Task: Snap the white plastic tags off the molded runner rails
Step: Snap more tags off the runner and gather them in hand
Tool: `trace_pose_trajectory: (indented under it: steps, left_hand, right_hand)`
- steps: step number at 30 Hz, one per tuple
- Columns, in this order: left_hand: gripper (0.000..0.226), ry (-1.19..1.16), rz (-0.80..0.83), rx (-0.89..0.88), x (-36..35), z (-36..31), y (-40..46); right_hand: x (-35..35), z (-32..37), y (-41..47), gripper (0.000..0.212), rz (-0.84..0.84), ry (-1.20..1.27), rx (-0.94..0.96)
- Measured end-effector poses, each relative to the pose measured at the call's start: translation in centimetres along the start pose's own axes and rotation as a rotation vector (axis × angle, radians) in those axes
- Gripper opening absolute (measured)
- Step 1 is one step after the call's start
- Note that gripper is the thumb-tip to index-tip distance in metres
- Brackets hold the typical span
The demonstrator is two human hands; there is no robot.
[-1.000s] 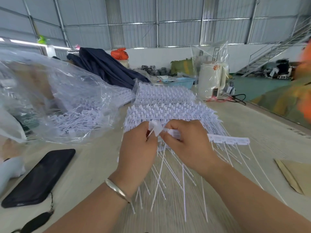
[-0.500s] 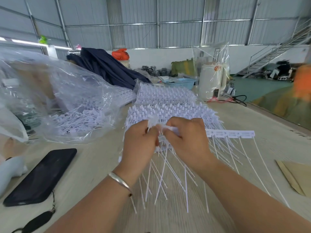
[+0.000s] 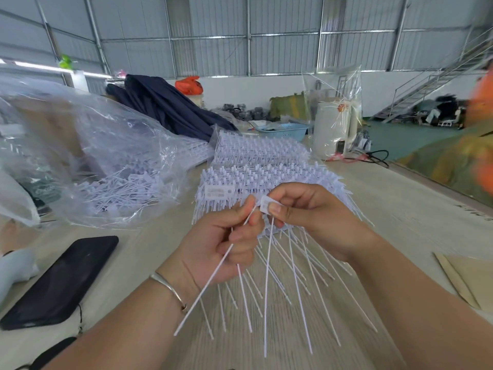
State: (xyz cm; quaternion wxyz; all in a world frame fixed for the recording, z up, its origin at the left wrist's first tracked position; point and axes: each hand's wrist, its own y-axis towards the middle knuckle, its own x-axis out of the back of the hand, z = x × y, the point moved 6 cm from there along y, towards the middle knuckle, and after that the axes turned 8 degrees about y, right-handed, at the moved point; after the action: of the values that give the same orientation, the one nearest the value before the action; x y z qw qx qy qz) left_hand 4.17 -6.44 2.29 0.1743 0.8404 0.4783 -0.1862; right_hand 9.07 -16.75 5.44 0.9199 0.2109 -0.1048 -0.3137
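My left hand (image 3: 229, 244) grips a bundle of loose white tags whose thin tails (image 3: 202, 292) fan down toward me. My right hand (image 3: 306, 217) pinches the flat head of a white tag (image 3: 266, 204) between thumb and forefinger, its long tail (image 3: 268, 289) hanging straight down. More white tails spread out under both hands. Behind the hands lies a stack of molded runner rails (image 3: 256, 177) full of white tags, with a second stack (image 3: 256, 148) farther back.
A clear plastic bag (image 3: 88, 161) with loose white tags lies at the left. A black phone (image 3: 61, 281) rests on the table at lower left. A brown envelope (image 3: 464, 279) lies at the right edge. A blue basket (image 3: 282, 129) and a bagged white appliance (image 3: 333, 126) stand at the back.
The hands have drawn apart and turned palm-up. The strip of tags that stuck out to the right is gone from my right hand, which now pinches one tag head.
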Motion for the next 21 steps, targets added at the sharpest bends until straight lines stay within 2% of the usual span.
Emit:
trace_pose_trajectory:
  steps: [1, 3, 7, 10, 12, 14, 17, 21]
  left_hand:
    - [0.021, 0.011, -0.041, -0.002, 0.3, 0.1, 0.1]
    - [0.028, 0.15, -0.239, -0.045, 1.3, -0.1, 0.2]
    - [0.037, 0.714, -0.747, -0.321, 2.9, -2.3, -0.8]
    - [0.041, 1.174, -0.989, -0.436, 1.8, -2.8, -1.5]
    - [0.042, 1.351, -1.031, -0.483, 1.1, -2.6, -1.5]
    - [0.04, 1.434, -1.027, -0.494, 0.8, -2.5, -1.3]
    - [0.041, 1.396, -1.033, -0.479, 0.9, -2.4, -0.9]
    - [0.039, 1.268, -1.103, -0.462, 1.6, -2.4, -0.9]
  right_hand:
    - [-0.1, -0.1, 0.0, 0.011, -0.006, -0.007, -0.007]
    - [0.1, -0.2, 0.1, 0.011, -0.065, -0.076, -0.012]
    - [0.7, 0.0, -0.2, 0.011, -0.345, -0.433, 0.043]
    - [-0.7, 0.8, -0.5, 0.02, -0.482, -0.748, 0.152]
    - [-2.0, 1.7, -0.5, 0.035, -0.522, -0.954, 0.267]
    - [-2.8, 2.1, -0.3, 0.039, -0.515, -1.054, 0.305]
    - [-3.5, 2.0, -0.4, 0.034, -0.523, -1.223, 0.282]
    - [-4.1, 1.5, -0.3, 0.039, -0.488, -1.366, 0.288]
